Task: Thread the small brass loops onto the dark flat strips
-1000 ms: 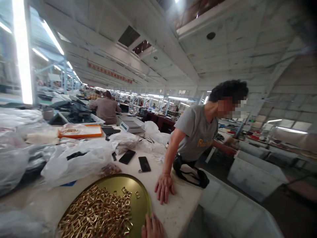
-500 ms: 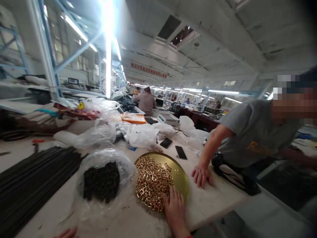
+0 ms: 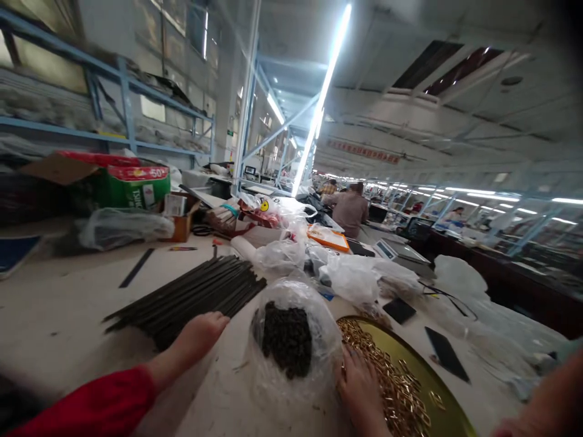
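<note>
**Hands at the buckle tray**

The right hand lay flat, fingers spread, on the gold buckles heaped in the round tray at the near right of the table, gripping nothing. The buckles looked small, hard and slippery, best pinched by the frame. The left hand, loosely curled and seemingly empty, touched the black strips. Between them, a clear bag held dark small parts.
</note>
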The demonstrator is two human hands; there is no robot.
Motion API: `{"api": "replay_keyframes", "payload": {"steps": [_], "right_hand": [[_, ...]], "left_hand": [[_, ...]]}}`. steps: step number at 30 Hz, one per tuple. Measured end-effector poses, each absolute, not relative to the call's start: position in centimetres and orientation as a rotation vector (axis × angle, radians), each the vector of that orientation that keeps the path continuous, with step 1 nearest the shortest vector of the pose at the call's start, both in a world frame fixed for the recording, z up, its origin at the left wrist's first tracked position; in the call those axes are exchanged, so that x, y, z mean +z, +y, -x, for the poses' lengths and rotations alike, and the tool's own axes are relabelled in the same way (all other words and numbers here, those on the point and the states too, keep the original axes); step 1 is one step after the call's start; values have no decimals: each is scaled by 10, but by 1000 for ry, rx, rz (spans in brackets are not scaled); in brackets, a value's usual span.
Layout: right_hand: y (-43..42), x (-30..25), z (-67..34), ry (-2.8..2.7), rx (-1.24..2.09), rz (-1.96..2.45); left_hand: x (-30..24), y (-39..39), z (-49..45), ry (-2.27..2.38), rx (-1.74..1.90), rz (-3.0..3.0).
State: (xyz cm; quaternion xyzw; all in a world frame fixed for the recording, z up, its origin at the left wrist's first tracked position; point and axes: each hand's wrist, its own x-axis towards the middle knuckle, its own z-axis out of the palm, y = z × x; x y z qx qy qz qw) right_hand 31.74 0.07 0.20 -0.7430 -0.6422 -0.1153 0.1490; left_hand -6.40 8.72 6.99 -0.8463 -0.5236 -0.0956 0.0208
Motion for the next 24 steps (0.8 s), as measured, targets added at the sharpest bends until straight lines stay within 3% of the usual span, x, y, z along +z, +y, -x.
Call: {"api": "replay_keyframes", "payload": {"steps": [8, 15, 18, 24], "right_hand": [[-48, -32, -285, -1846, -372, 1832], [-54, 29, -248, -1841, -433, 1563], [-32, 42, -227, -2118, -219, 1448], [-34, 13, -244, -2066, 136, 1890]], "left_hand": [[47, 175, 16, -1947, -82, 2363], [46, 183, 10, -1942, -3, 2388], [49, 183, 8, -1961, -51, 2402], [62, 167, 16, -2000, -291, 2546]]}}
